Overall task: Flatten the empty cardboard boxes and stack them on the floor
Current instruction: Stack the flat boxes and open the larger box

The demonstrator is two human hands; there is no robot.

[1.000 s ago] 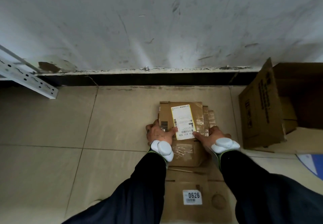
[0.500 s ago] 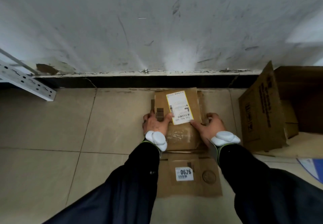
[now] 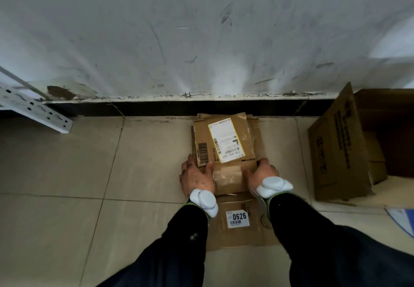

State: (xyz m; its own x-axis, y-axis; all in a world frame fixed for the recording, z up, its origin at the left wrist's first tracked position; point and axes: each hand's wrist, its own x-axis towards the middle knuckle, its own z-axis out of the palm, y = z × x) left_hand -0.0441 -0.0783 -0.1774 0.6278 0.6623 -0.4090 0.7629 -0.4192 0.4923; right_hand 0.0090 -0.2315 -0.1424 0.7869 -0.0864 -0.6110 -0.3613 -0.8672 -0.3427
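Note:
A small flattened cardboard box [image 3: 226, 170] with a white shipping label lies on top of a stack of flat cardboard on the tiled floor, its far end against the dark baseboard. A larger flat piece [image 3: 237, 230] bearing a "0626" sticker sticks out below it toward me. My left hand [image 3: 197, 178] grips the small box's left edge, thumb on top. My right hand [image 3: 261, 172] holds its right edge the same way. Both wrists wear white bands over black sleeves.
A large open brown cardboard box [image 3: 336, 147] lies on its side at the right, near the wall. A white perforated metal rail [image 3: 35, 113] slants at the far left. A blue and white object [image 3: 403, 219] peeks in at the right edge. The scuffed white wall [image 3: 201, 40] rises just beyond the stack.
Both hands have slid the small labelled box and the cardboard under it away from me, up to the baseboard. More of the "0626" piece now shows.

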